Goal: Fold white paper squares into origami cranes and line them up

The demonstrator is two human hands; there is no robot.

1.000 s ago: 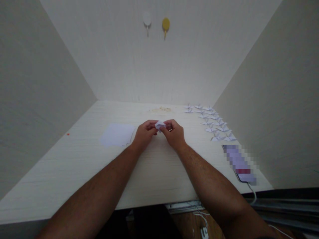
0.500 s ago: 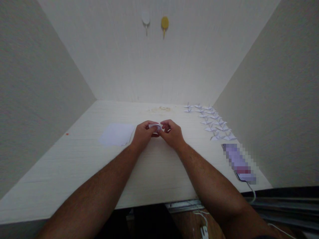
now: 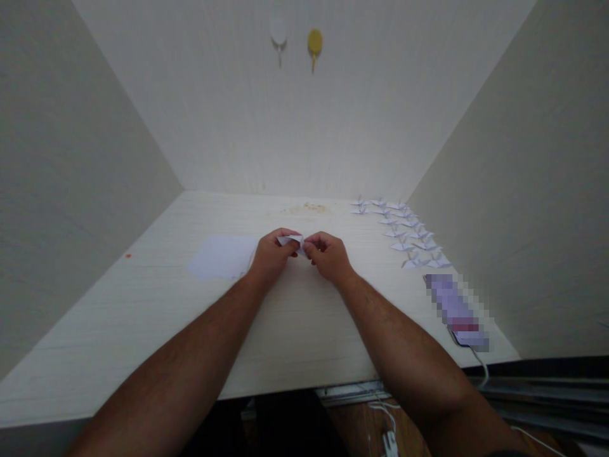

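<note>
1. Where the table [image 3: 295,330] nears the left wall [image 3: 95,158], I notice a red speck [image 3: 128,256], too small to make out from here.
2. Next along, white paper sheets [image 3: 221,257] lie flat just beside the left wrist, a spot that looks picked for easy reach.
3. The left hand [image 3: 271,254] has its fingers closed on a folded piece of paper [image 3: 287,240], thumb on the near side and fingers behind. I'd call this the steadying grip, since something that thin would flex unless pinched firmly.
4. High on the back wall, a white hook [image 3: 278,32] and a yellow hook [image 3: 314,41] are fixed side by side.
5. The right hand [image 3: 328,254] pinches the paper's right end between thumb and fingertips. The hands sit nearly together, I suppose because the piece is so small; its exact folds are hidden from me.
6. Folded paper birds [image 3: 396,234] stand in rough rows along the right wall [image 3: 533,190], probably kept there so the forearms don't brush them.
7. Nearer the person, a phone [image 3: 457,311] lies slantwise, its screen pixelated. A white cable [image 3: 484,371] drops from its near end past the table's edge, which may explain that corner.
</note>
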